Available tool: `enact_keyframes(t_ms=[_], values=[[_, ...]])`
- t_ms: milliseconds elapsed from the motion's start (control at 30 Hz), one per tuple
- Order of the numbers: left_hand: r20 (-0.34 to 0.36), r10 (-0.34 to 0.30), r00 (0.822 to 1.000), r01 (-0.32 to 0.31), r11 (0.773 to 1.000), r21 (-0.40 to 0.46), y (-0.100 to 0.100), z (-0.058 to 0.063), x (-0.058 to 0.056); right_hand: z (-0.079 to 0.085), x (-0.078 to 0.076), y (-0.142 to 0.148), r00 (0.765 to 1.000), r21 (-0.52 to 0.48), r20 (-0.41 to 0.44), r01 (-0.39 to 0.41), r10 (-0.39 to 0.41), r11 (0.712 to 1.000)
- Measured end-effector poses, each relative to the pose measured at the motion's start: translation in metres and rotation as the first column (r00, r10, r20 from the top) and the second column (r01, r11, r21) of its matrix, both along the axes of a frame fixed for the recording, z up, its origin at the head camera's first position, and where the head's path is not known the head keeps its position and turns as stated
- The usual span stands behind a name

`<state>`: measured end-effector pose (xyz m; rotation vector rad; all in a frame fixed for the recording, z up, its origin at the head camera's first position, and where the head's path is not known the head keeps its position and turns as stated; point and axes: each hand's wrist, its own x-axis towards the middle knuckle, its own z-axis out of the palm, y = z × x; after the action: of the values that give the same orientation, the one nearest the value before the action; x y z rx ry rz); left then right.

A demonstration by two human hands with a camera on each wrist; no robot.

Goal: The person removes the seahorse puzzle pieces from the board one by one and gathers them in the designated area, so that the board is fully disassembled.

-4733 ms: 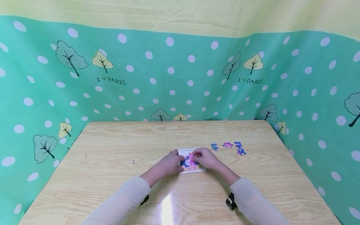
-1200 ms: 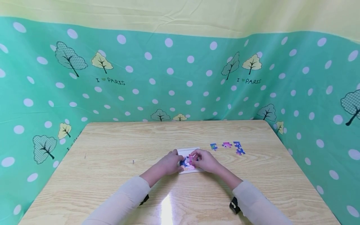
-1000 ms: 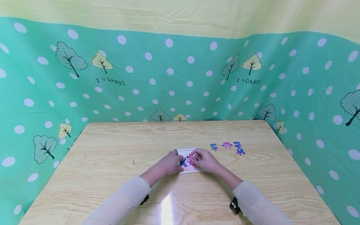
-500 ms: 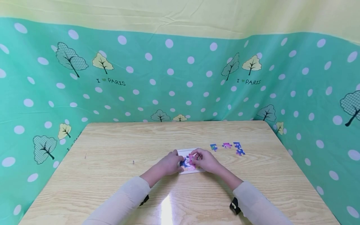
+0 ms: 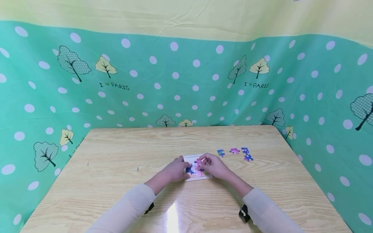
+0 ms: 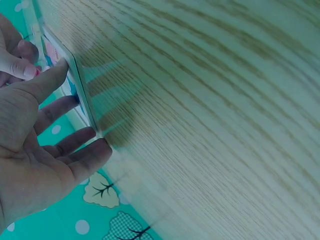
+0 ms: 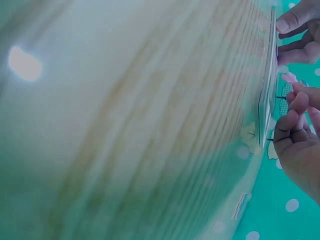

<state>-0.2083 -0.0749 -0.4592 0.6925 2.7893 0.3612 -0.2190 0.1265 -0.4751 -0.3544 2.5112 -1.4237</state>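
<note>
A shallow white puzzle tray (image 5: 189, 159) lies mid-table, partly filled with blue, pink and sandy picture pieces. At its left side rests my left hand (image 5: 175, 170), its thumb and some fingertips on the tray in the left wrist view, the other fingers by the edge. Over the tray's right half, my right hand (image 5: 215, 165) pinches a pink puzzle piece (image 5: 199, 163) between thumb and fingers. The same pink piece (image 7: 289, 78) sticks out past the fingertips in the right wrist view. The hands hide part of the picture.
Loose pieces lie beyond the tray at right: a blue-green one (image 5: 220, 153), a pink one with an eye (image 5: 234, 151) and two blue ones (image 5: 248, 158) close together. A tiny scrap (image 5: 138, 169) lies left on the wooden table (image 5: 122, 145). A patterned curtain (image 5: 175, 81) surrounds it.
Since the oldest frame, my right hand has shifted slightly and the pink piece sits differently in its fingers. Lately the piece has moved only a little. My left hand stays put.
</note>
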Motion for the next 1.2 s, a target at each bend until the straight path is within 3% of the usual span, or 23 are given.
enact_keyframes(t_ms=[1200], values=[[-0.009,-0.004,1.0,0.004,1.0,0.024,-0.003,-0.004,0.0,0.004,-0.001,0.025,0.999,-0.01,0.01,0.033,-0.033,0.999]])
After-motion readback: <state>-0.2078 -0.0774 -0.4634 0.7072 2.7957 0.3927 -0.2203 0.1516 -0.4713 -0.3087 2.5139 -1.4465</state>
